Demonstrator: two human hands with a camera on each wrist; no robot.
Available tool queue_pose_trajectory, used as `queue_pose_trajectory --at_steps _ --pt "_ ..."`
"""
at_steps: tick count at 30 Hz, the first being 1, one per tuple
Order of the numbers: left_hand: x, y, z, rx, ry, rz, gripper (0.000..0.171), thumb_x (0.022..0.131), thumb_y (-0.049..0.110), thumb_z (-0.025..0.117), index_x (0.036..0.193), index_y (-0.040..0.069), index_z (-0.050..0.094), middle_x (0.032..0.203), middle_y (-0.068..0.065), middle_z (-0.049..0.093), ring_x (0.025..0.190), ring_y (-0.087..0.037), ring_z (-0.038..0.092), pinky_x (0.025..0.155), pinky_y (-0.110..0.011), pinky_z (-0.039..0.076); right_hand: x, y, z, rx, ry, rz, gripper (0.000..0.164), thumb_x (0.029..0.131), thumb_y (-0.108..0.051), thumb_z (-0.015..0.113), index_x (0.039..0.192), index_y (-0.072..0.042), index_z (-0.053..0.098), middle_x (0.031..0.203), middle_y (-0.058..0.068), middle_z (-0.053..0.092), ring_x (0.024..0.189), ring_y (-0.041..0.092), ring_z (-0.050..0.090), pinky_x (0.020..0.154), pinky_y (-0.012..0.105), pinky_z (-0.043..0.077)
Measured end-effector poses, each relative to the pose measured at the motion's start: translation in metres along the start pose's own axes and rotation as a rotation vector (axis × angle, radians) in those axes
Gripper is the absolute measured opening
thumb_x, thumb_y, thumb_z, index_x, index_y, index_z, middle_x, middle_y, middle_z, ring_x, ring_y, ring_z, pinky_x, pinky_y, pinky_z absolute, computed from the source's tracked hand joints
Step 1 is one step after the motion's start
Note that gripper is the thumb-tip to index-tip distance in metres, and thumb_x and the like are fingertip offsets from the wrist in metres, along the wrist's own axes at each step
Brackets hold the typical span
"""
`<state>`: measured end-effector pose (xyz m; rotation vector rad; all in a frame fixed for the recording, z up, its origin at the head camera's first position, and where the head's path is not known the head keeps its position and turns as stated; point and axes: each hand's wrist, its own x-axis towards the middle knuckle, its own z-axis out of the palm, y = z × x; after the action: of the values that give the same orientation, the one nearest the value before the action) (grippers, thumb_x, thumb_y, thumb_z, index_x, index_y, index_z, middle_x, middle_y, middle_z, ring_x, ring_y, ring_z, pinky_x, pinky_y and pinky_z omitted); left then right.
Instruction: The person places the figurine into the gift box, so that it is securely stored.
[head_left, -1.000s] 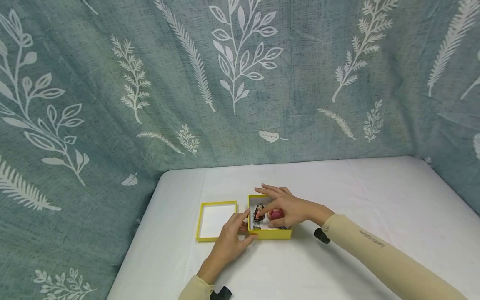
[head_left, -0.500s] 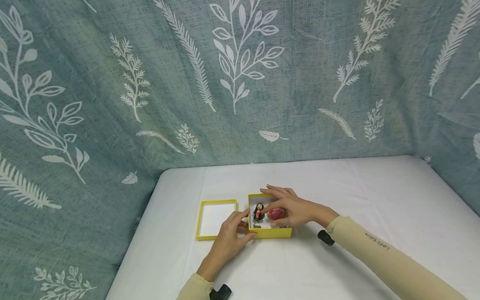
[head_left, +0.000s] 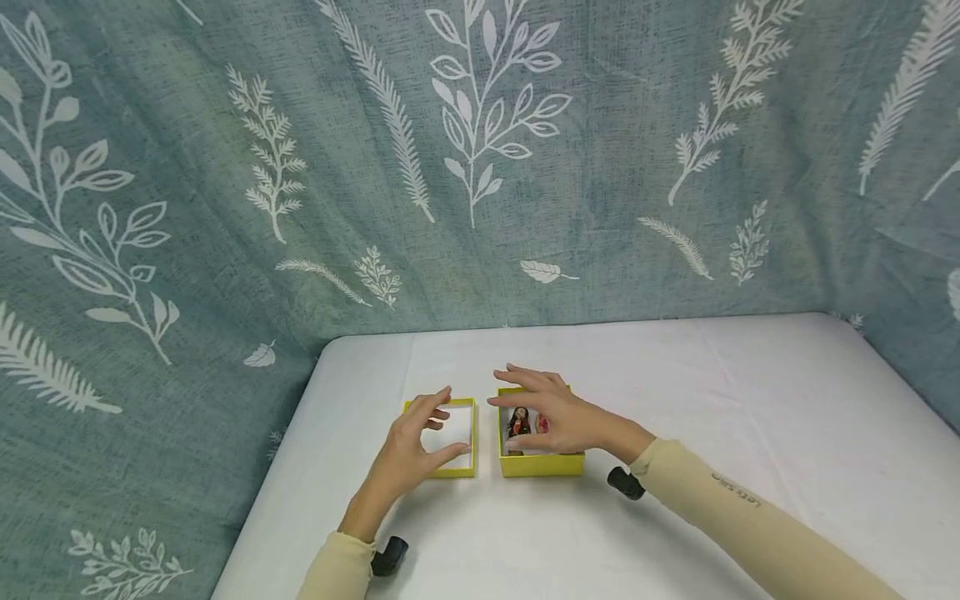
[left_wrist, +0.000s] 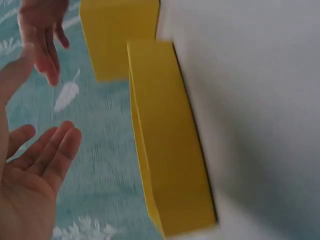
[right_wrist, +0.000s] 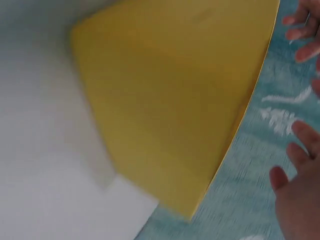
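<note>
A yellow box (head_left: 542,466) stands on the table with its inside showing. In it lies a small doll (head_left: 518,422) with long dark hair, next to a pinkish-red item (head_left: 542,423) mostly hidden by fingers. My right hand (head_left: 558,417) is over the box, its fingers extended and holding nothing. Left of the box lies the yellow lid (head_left: 473,442), white inside face up. Above the lid is my left hand (head_left: 408,450), fingers and thumb spread apart, gripping nothing. In the left wrist view the lid's side (left_wrist: 167,140) is apart from the fingers.
A white cloth covers the table (head_left: 675,392). Behind it hangs a blue-green curtain (head_left: 615,208) with white leaf prints. Black wrist cameras (head_left: 390,557) sit under both forearms.
My left hand has let go of the box's left side and moved left over the lid. My right hand has lifted off the box's contents and shifted slightly left.
</note>
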<state>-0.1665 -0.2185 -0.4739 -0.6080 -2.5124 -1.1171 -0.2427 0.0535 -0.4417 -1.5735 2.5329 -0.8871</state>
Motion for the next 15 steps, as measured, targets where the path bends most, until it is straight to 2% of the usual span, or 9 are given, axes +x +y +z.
queue_pose_trajectory --at_steps 3,6,10,15 --pt "-0.008 -0.012 -0.017 0.046 -0.020 -0.061 0.089 0.074 0.032 0.086 0.149 0.019 0.041 0.133 -0.002 0.055 0.112 -0.027 0.061 0.091 -0.036 0.058 0.007 -0.015 0.015 -0.039 0.039 0.027 0.069 0.086 -0.048 0.072 0.145 -0.020 0.049 0.158 0.009 0.032 0.148 0.034 0.024 0.113 0.064 0.026" --pt "-0.019 -0.024 -0.026 0.057 -0.066 -0.160 0.096 0.070 0.039 0.088 0.150 0.020 0.039 0.137 -0.005 0.051 0.119 -0.030 0.057 0.096 -0.044 0.055 0.012 -0.027 0.033 -0.059 0.033 0.070 0.080 0.085 -0.055 0.069 0.149 -0.016 0.042 0.158 0.011 0.032 0.148 0.034 0.025 0.112 0.064 0.026" --pt "-0.032 -0.039 -0.030 0.044 -0.143 -0.275 0.106 0.065 0.047 0.088 0.152 0.019 0.035 0.147 -0.009 0.042 0.132 -0.032 0.046 0.106 -0.052 0.047 0.017 -0.032 0.054 -0.091 0.010 0.147 0.093 0.082 -0.063 0.068 0.151 -0.012 0.035 0.156 0.012 0.036 0.147 0.035 0.025 0.113 0.062 0.025" --pt "-0.041 -0.055 -0.033 0.007 -0.191 -0.346 0.115 0.063 0.048 0.090 0.154 0.015 0.029 0.154 -0.010 0.032 0.143 -0.034 0.030 0.113 -0.060 0.036 0.023 -0.035 0.065 -0.122 0.012 0.244 0.104 0.076 -0.070 0.068 0.152 -0.008 0.033 0.153 0.012 0.040 0.149 0.035 0.022 0.117 0.061 0.020"
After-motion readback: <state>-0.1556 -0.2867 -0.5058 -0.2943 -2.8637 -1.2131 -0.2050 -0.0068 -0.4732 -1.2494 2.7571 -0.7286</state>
